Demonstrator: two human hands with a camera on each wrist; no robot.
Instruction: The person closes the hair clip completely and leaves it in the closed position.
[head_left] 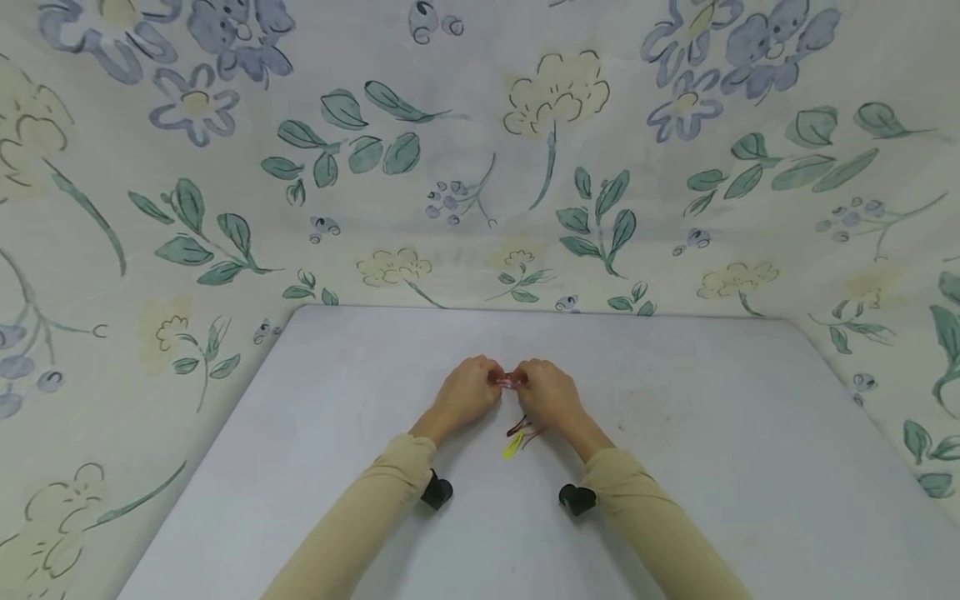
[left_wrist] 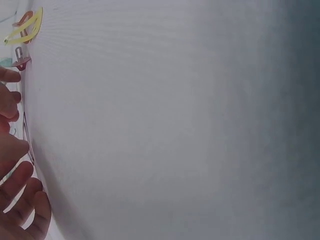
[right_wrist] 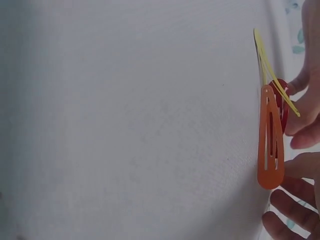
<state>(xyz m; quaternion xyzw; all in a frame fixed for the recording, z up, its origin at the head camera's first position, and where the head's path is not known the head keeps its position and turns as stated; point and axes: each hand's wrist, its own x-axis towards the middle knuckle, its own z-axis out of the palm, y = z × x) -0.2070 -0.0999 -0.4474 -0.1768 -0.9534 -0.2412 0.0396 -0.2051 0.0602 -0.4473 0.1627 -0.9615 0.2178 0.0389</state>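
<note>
Both hands meet near the middle of the table, fingers curled. Between them they pinch a small shiny pinkish-red piece, mostly covered by the fingertips, so I cannot tell its kind. My left hand grips its left end and my right hand its right end. Just below the hands lie a yellow snap hair clip, a dark red one and an orange one. In the right wrist view the orange clip lies flat-side to the camera, while the yellow clip overlaps the red clip.
A white tabletop spreads under the hands. Flower-printed cloth rises behind its far edge and along both sides. Black wrist cameras sit at the cuffs of the beige sleeves, close over the table.
</note>
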